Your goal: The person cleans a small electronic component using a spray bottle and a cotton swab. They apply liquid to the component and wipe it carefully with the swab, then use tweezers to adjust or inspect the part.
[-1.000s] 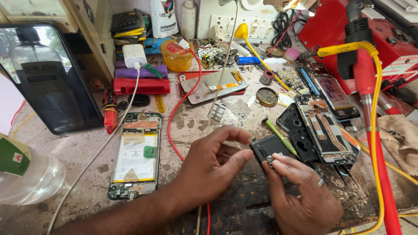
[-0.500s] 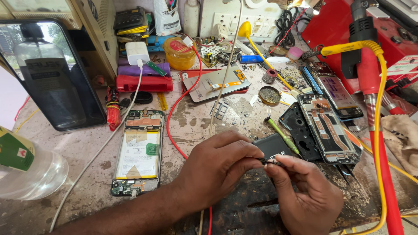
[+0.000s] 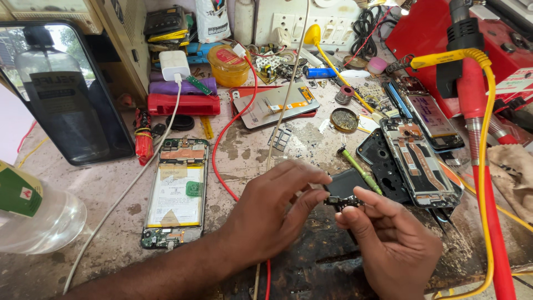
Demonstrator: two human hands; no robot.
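While pinched on a small dark circuit part, fingers of left hand and right hand, above the workbench.

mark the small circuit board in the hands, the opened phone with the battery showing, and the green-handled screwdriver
small circuit board (image 3: pixel 343 202), head view, on its dark middle between the fingertips.
opened phone (image 3: pixel 176 191), head view, on the white battery face.
green-handled screwdriver (image 3: pixel 361 171), head view, mid-handle.
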